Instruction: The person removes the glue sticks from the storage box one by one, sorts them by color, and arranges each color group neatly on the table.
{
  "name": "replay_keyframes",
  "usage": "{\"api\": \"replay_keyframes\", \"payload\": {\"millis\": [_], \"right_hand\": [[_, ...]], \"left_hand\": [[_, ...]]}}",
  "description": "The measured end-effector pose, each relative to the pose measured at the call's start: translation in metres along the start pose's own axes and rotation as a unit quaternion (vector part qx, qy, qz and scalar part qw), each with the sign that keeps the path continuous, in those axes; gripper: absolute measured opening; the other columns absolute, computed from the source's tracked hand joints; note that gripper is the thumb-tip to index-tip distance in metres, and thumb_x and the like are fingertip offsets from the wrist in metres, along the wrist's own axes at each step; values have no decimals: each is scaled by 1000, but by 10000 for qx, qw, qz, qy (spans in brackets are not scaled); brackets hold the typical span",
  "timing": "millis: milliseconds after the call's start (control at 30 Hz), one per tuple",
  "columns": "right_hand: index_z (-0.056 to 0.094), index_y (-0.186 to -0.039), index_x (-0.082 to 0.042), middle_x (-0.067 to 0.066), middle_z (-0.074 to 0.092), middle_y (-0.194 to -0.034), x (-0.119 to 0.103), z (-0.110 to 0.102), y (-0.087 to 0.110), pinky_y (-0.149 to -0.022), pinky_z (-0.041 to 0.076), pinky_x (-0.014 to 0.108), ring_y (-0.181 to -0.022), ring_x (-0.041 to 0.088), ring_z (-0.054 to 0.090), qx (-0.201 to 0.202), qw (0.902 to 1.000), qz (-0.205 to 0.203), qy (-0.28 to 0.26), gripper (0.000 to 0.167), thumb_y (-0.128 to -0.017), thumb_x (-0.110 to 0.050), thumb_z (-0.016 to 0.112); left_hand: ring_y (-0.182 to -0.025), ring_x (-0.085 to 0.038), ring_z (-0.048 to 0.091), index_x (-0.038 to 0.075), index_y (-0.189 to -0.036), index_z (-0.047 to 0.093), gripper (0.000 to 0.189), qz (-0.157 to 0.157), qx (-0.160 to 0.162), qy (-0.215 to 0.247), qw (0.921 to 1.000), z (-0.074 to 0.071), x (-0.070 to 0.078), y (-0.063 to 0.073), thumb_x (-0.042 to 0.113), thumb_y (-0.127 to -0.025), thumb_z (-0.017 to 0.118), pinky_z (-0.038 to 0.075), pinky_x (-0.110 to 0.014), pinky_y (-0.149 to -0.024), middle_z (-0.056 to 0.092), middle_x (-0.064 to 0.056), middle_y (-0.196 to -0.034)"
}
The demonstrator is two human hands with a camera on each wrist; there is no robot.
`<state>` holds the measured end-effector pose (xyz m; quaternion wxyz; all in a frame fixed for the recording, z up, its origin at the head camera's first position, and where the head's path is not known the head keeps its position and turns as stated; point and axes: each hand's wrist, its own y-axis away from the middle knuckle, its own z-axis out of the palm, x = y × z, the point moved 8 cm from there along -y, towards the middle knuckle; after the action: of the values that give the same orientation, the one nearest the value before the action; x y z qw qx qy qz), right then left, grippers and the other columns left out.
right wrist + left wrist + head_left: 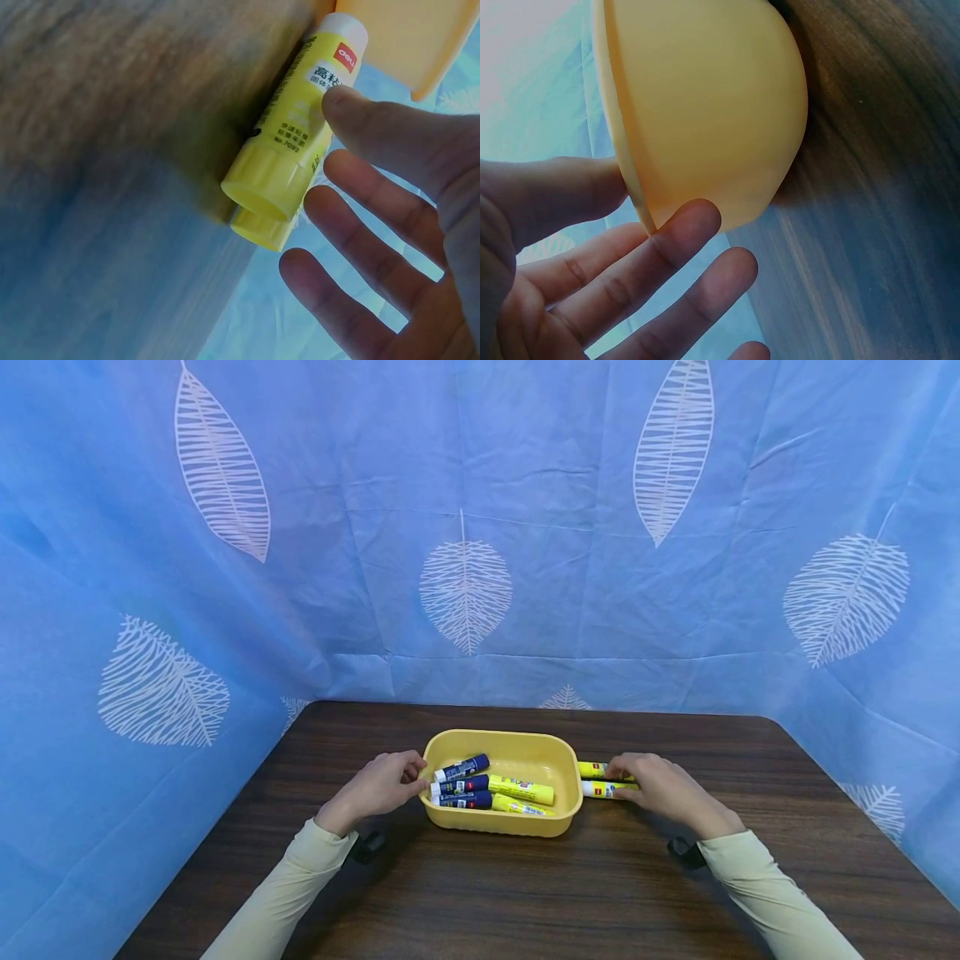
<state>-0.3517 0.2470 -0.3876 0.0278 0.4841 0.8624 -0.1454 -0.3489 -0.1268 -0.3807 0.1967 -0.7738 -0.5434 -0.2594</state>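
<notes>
My left hand [382, 787] is at the left end of a yellow plastic basket [562, 758]. It pinches the rim, thumb on the inner side and fingers along the outer wall [712, 97]. In the basket lie three navy glue sticks with white ends [465, 783] and two yellow glue sticks [521, 789]. Just right of the basket, two more yellow glue sticks lie side by side on the table. My right hand [663, 785] pinches the nearer yellow glue stick [289, 142], thumb against its label. Behind it, the farther yellow glue stick [259, 229] is mostly hidden.
The basket stands on a dark wood-grain table [480, 893] with rounded far corners. A blue curtain [525, 593] with white leaf prints hangs behind the table and along both sides. Dark bands sit at both wrists.
</notes>
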Motion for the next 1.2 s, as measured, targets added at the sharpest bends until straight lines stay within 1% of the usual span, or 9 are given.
{"api": "replay_keyframes", "payload": {"millis": [333, 567, 867, 1200], "right_hand": [[73, -107, -11, 3, 74, -103, -2, 1, 0, -78, 58, 42, -93, 22, 70, -71, 9999, -109, -42, 24, -86, -14, 82], [74, -106, -11, 3, 75, -103, -3, 5, -1, -78, 59, 42, -93, 23, 71, -178, 9997, -149, 24, 20, -87, -11, 80], [74, -104, -12, 4, 75, -102, -1, 8, -3, -76, 59, 43, -92, 24, 71, -21, 9999, -100, 119, 17, -88, -12, 80], [74, -104, -12, 4, 75, -102, -1, 9, -6, -75, 59, 44, -91, 25, 71, 10, 9997, 22, 261, 17, -88, -13, 80]], "left_hand": [[-83, -14, 63, 0, -121, 67, 27, 14, -1, -15, 10000, 0, 0, 0, 11, -97, 70, 59, -36, -81, 70, -5, -99], [-83, -14, 64, 0, -122, 67, 27, 41, 6, -13, 10000, 0, 0, -1, 11, -97, 70, 59, -37, -82, 70, -5, -99], [-83, -14, 64, 0, -122, 67, 27, 47, -12, -55, 10000, 0, 0, -1, 12, -97, 70, 59, -37, -81, 70, -5, -100], [-84, -15, 64, 1, -123, 67, 29, -3, -7, -79, 10000, 0, -1, -1, 13, -97, 71, 59, -38, -83, 70, -5, -101]]}}
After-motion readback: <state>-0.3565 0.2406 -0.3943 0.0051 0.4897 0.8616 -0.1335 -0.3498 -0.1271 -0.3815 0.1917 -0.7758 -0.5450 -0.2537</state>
